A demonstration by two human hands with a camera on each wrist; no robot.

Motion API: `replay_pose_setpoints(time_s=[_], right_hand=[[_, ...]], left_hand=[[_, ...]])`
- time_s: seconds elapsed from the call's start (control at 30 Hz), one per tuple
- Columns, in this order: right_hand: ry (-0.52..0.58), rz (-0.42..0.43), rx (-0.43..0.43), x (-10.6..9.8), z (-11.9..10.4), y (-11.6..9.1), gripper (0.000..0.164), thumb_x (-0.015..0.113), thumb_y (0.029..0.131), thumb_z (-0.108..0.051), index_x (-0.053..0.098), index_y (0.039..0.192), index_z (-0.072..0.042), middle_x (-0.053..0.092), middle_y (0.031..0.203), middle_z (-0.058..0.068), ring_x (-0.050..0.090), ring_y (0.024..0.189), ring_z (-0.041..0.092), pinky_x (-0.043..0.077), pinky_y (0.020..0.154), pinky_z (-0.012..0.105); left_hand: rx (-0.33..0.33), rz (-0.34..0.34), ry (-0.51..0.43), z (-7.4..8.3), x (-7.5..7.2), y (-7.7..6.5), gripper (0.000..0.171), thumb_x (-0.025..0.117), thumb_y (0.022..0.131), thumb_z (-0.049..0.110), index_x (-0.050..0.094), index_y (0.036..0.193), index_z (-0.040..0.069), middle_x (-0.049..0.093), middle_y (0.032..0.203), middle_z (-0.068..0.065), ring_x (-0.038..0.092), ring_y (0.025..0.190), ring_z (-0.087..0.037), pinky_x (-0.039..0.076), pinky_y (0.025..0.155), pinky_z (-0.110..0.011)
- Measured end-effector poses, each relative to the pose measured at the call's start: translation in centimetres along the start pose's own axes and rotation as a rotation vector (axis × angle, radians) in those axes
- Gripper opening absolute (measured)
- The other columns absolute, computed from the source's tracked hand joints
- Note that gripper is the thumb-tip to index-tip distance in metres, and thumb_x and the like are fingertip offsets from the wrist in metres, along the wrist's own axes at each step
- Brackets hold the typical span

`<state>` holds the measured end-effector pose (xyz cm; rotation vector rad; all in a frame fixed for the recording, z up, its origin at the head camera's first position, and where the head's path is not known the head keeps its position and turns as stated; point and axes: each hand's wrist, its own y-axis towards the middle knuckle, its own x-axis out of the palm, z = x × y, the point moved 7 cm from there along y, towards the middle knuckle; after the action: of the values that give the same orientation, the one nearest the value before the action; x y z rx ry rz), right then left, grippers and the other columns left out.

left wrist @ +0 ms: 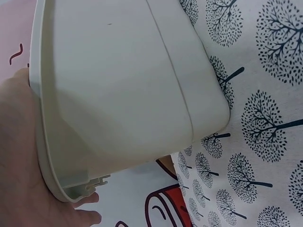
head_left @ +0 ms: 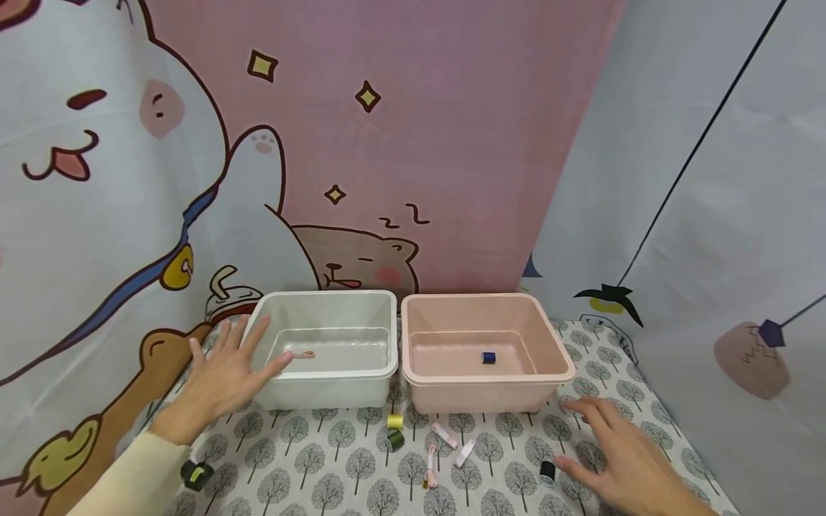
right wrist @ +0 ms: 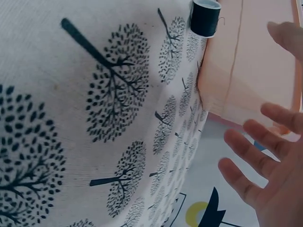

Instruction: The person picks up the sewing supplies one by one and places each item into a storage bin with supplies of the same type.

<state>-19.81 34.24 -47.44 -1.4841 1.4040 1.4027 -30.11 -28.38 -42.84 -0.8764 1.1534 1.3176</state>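
Observation:
My left hand (head_left: 226, 376), fingers spread, is at the left rim of the white bin (head_left: 329, 393). In the left wrist view its fingers lie along the outside of the bin's rim (left wrist: 45, 137). A small pink item (head_left: 303, 355) inside this bin shows just past my thumb. My right hand (head_left: 622, 459) hovers over the cloth with fingers apart and nothing in them. Near its thumb stands a black thread spool (head_left: 547, 471), also seen in the right wrist view beside the pink bin (right wrist: 222, 71). A blue thread spool (head_left: 488, 357) lies inside that pink bin.
Before the bins lie a yellow spool (head_left: 395, 421), a dark green spool (head_left: 396, 439) and small pale pink items (head_left: 464, 453). A black item (head_left: 196, 474) is by my left forearm. Tree-print cloth (head_left: 342, 466) covers the table; printed curtains (head_left: 452, 143) hang behind.

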Motion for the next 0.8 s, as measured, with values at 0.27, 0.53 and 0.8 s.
replay_pose_setpoints(time_s=[0.27, 0.53, 0.8], right_hand=[[0.052, -0.219, 0.004, 2.1, 0.3, -0.1, 0.090, 0.085, 0.085, -0.089, 0.069, 0.151, -0.029, 0.070, 0.151, 0.004, 0.075, 0.116, 0.022, 0.066, 0.081, 0.047], [0.148, -0.377, 0.085, 3.8, 0.5, 0.2, 0.081, 0.094, 0.078, -0.082, 0.073, 0.144, -0.040, 0.072, 0.152, -0.001, 0.073, 0.126, 0.029, 0.067, 0.093, 0.072], [0.189, -0.421, 0.063, 4.8, 0.3, 0.2, 0.060, 0.098, 0.082, -0.071, 0.076, 0.131, -0.046, 0.072, 0.139, -0.012, 0.071, 0.113, 0.014, 0.069, 0.093, 0.060]], left_hand=[[0.008, -0.002, -0.020, 0.2, 0.3, 0.2, 0.102, 0.047, 0.113, 0.081, 0.020, 0.188, 0.018, 0.012, 0.192, -0.035, 0.013, 0.175, -0.070, -0.009, 0.124, -0.102], [0.015, -0.001, -0.023, 0.6, 0.3, 0.6, 0.102, 0.047, 0.113, 0.081, 0.020, 0.189, 0.018, 0.014, 0.191, -0.036, 0.012, 0.175, -0.069, -0.009, 0.123, -0.103], [0.018, -0.004, -0.033, 0.7, 0.4, 0.7, 0.102, 0.047, 0.113, 0.080, 0.021, 0.188, 0.016, 0.013, 0.191, -0.036, 0.012, 0.175, -0.069, -0.009, 0.122, -0.104]])
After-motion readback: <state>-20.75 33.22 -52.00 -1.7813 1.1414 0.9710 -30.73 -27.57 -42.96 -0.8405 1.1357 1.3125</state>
